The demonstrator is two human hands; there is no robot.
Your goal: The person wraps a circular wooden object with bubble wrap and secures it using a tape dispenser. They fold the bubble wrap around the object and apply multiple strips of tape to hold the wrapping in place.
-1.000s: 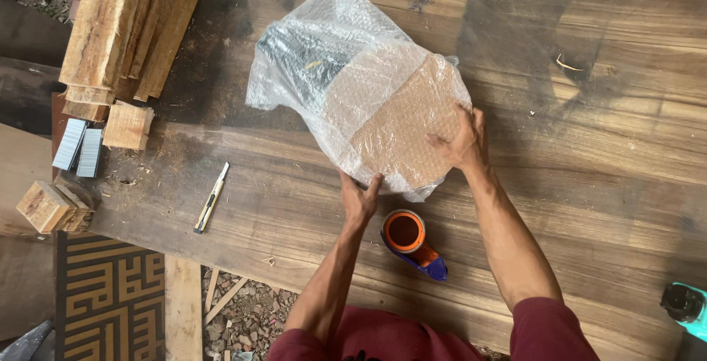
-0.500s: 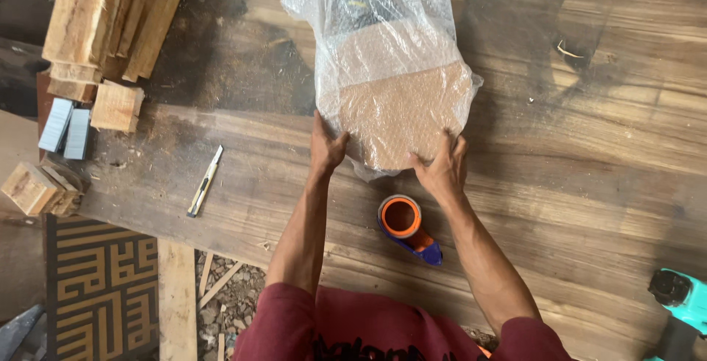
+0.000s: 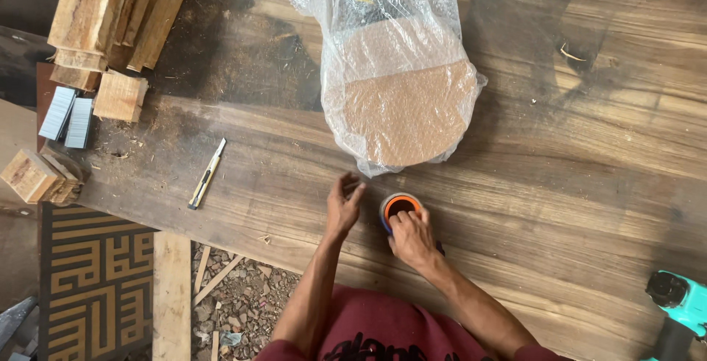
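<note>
Fingers of our right hand [image 3: 412,236] curl over the orange tape dispenser [image 3: 400,206] on the wooden table [image 3: 589,162]. Our left hand [image 3: 343,203] hovers half-spread beside it, just below the bubble-wrapped bundle [image 3: 398,74].

A dark, streaked wooden bench [image 3: 574,155] carries everything. On it lie a bubble-wrapped bundle [image 3: 398,89], an orange tape roll [image 3: 400,208] just below it, a utility knife [image 3: 207,173] to the left, stacked timber pieces [image 3: 118,8], a small wood block [image 3: 120,97] and staple strips [image 3: 68,115].
</note>
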